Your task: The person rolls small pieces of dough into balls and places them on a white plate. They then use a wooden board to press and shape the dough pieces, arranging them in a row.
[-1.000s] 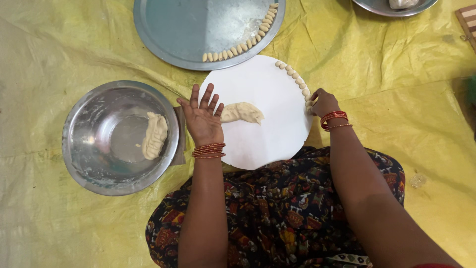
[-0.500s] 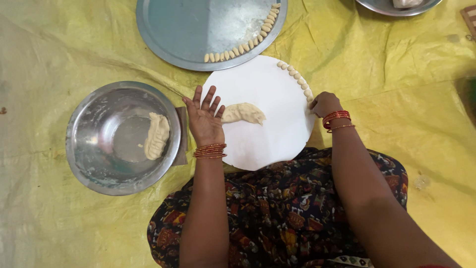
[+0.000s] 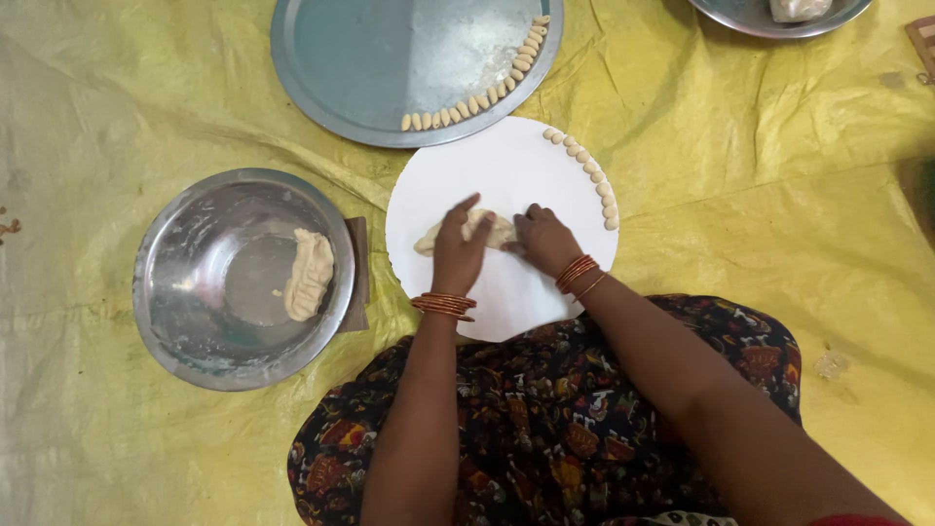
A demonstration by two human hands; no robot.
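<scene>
Both hands press on one dough roll (image 3: pixel 429 239) at the centre of the frame: the left hand (image 3: pixel 458 253) lies over it with fingers together, and the right hand (image 3: pixel 543 239) pinches its end. The white round board (image 3: pixel 506 161) keeps it off the yellow sheet (image 3: pixel 779 224).

Both hands (image 3: pixel 502 244) rest on dough (image 3: pixel 467 234) on the board (image 3: pixel 506 161), bowl (image 3: pixel 175 292) left, tray (image 3: pixel 390 58) beyond.
</scene>
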